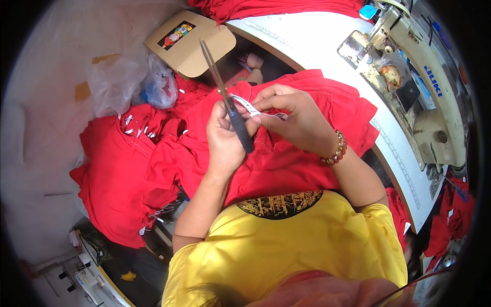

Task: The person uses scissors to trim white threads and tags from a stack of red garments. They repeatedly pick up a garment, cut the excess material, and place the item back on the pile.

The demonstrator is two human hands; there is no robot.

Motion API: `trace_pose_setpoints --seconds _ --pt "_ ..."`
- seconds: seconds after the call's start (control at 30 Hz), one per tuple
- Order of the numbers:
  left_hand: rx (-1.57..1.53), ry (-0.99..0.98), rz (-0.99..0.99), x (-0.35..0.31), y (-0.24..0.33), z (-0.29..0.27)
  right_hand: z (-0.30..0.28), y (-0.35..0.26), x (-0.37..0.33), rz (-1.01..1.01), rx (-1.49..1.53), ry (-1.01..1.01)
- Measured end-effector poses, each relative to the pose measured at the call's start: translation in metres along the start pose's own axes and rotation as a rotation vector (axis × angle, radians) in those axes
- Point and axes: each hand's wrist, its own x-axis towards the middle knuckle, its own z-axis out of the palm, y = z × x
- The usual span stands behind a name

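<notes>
My left hand (224,143) is closed around a pair of scissors (238,125) with dark handles, its narrow blades pointing up and away from me. A white printed strip (246,105) loops between my two hands, close beside the scissors. Thumb and fingers of my right hand (303,120) pinch this strip; whether the left fingertips also grip it is partly hidden. Beneath both hands, a red fabric garment (286,166) spreads over my lap and up against the table edge.
To the left lies a heap of red garments (120,174) with small white tags. Behind it are clear plastic bags (115,84) and a cardboard piece (212,43). A curved white table (307,38) bears a sewing machine (434,102) at right and more red cloth (286,6) at the far side.
</notes>
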Motion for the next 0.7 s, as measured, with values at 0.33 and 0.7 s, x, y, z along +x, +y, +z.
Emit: trace_pose_setpoints --seconds 0.33,0.7 --pt "-0.075 -0.134 -0.182 -0.004 0.052 -0.054 -0.008 0.023 0.000 0.680 0.805 0.023" --pt "1.266 -0.532 -0.304 -0.025 0.094 -0.077 0.006 0.019 0.006 0.463 0.760 -0.031"
